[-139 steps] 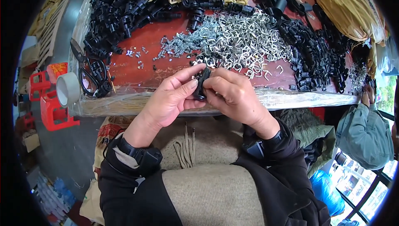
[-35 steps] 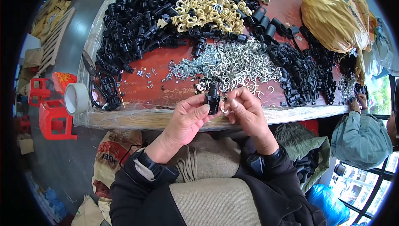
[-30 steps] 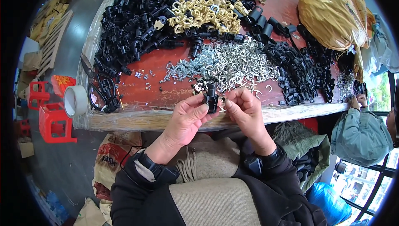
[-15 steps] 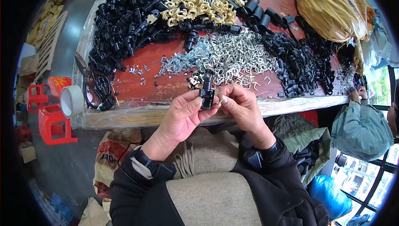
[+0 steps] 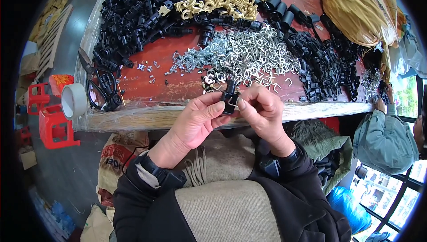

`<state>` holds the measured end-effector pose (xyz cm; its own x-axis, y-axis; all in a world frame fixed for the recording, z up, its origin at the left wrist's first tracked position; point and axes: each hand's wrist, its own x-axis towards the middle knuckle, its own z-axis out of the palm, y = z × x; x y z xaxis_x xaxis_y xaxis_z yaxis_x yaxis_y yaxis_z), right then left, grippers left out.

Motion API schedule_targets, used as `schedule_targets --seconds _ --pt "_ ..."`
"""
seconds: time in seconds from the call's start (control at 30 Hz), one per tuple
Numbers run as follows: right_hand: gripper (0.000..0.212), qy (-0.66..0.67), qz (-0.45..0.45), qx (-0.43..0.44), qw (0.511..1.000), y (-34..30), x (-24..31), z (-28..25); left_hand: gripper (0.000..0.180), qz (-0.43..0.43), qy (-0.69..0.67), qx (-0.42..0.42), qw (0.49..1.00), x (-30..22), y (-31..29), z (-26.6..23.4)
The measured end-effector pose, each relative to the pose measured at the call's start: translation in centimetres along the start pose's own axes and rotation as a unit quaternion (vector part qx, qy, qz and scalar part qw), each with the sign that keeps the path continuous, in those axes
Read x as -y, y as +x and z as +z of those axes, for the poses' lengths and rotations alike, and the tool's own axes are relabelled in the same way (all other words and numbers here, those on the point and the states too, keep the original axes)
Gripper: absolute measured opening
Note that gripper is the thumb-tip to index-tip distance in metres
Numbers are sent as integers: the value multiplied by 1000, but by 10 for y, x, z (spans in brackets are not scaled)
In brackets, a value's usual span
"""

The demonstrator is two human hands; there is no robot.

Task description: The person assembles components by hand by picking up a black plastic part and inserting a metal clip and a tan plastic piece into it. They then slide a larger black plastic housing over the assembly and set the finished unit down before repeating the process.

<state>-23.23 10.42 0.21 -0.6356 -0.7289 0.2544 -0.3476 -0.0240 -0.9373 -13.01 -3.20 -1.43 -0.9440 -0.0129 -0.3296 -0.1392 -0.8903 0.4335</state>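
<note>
One held black fitting (image 5: 230,96), one tape roll (image 5: 80,100), one pair of scissors (image 5: 91,70) and at least two red stools (image 5: 62,142) show.

Bright daylight, prob. mostly fr. window (image 5: 378,195) at R, its panes blown out. Hands (image 5: 191,124) well lit, fairly sharp. Glare along bench (image 5: 320,109) front edge; dim shadow below. Fisheye: edges bowed, corners black.

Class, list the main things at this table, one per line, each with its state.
Left hand: closed on the black part.
Black part: held raised, near the table edge.
Right hand: fingers bent, beside the black part.
Silver hooks: loose, heaped.
Yellow bag: bulging, neck gathered.
</note>
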Motion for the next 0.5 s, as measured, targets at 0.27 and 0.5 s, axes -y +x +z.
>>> schedule_targets --seconds 0.27,0.5 --pt "10 -86 -100 9 991 5 0 -1 24 -36 21 -3 999 -2 1 2" --pt "10 -69 -64 63 994 7 3 -10 24 -63 48 -5 997 -5 1 0"
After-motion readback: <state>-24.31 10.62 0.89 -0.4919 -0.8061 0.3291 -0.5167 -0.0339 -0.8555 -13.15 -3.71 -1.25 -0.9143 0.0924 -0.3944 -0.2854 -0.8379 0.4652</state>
